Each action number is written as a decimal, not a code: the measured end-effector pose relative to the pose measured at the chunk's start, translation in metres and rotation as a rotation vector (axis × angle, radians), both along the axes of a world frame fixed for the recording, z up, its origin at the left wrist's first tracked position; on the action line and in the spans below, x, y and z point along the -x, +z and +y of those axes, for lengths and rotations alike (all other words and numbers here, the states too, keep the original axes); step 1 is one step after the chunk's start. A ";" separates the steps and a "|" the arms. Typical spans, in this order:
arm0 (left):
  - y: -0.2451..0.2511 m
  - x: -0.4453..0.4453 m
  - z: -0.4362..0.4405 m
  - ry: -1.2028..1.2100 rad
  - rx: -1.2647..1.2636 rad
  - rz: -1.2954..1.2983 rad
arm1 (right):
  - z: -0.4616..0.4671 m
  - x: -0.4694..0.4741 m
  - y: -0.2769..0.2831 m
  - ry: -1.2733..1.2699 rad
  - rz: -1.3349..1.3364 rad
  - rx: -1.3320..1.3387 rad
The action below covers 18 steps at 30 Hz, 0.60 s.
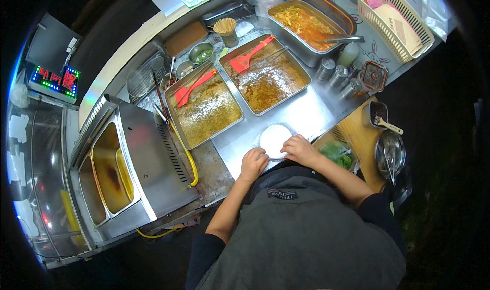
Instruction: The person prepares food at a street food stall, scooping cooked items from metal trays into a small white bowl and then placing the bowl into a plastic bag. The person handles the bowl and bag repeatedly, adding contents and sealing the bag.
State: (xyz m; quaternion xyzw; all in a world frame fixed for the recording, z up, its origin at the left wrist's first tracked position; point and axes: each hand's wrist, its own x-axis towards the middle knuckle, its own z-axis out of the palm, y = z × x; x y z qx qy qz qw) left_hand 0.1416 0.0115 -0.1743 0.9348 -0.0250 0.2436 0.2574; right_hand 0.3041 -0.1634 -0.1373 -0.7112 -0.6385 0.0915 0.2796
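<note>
A white round item, perhaps a stack of thin wrappers in clear plastic, lies on the stainless steel counter close to my body. My left hand is at its lower left edge with curled fingers, and my right hand is at its lower right edge. Whether the fingertips pinch the plastic cannot be made out. Beyond the hands lie two rectangular metal trays, the left tray and the right tray, both with brownish, shiny contents. A red brush lies in each, the left brush and the right brush.
At left stands a steel fryer with a yellow hose. Shaker jars and a deep pan of orange-red food stand at upper right, beside a cream basket. A metal bowl sits on a wooden board at right.
</note>
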 end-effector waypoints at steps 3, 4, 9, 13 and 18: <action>0.013 0.000 -0.002 -0.009 0.078 0.022 | 0.003 0.008 0.010 -0.051 0.024 -0.007; 0.020 -0.001 -0.004 -0.007 0.131 0.030 | 0.003 0.008 0.011 -0.058 0.033 0.072; 0.037 -0.011 -0.003 0.039 0.046 0.122 | 0.002 0.006 0.005 -0.070 -0.016 0.135; 0.016 -0.019 0.003 -0.095 0.082 0.168 | 0.008 0.004 -0.005 -0.087 0.164 0.133; 0.013 -0.019 -0.001 -0.063 -0.041 0.149 | 0.010 0.005 0.002 -0.041 0.096 0.051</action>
